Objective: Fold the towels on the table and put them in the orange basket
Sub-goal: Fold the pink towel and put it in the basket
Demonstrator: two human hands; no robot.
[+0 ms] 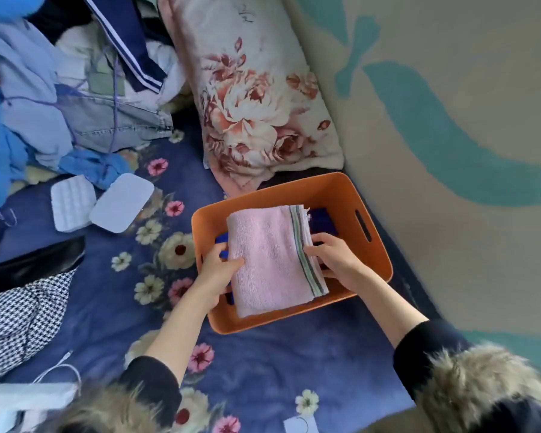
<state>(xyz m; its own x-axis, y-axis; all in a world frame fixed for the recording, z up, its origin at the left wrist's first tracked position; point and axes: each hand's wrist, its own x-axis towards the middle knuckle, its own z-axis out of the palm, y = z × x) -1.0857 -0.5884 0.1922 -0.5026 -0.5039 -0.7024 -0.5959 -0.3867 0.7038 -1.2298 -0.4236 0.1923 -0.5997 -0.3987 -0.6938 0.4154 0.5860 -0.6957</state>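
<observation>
**Pink towel held over the orange basket**

The folded pink towel sits centre-right of the frame, in the orange basket, atop dark blue cloth it mostly hides. The left hand and right hand pinch its opposite edges, fingertips tucked beneath. A floral blue cover lies below; a clothes pile is cut off at upper left.

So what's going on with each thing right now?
pink towel: folded, held over the basket
orange basket: open, blue cloth inside
left hand: grips the towel's left edge
right hand: grips the towel's striped edge
flowered pillow: leaning by the wall
</observation>
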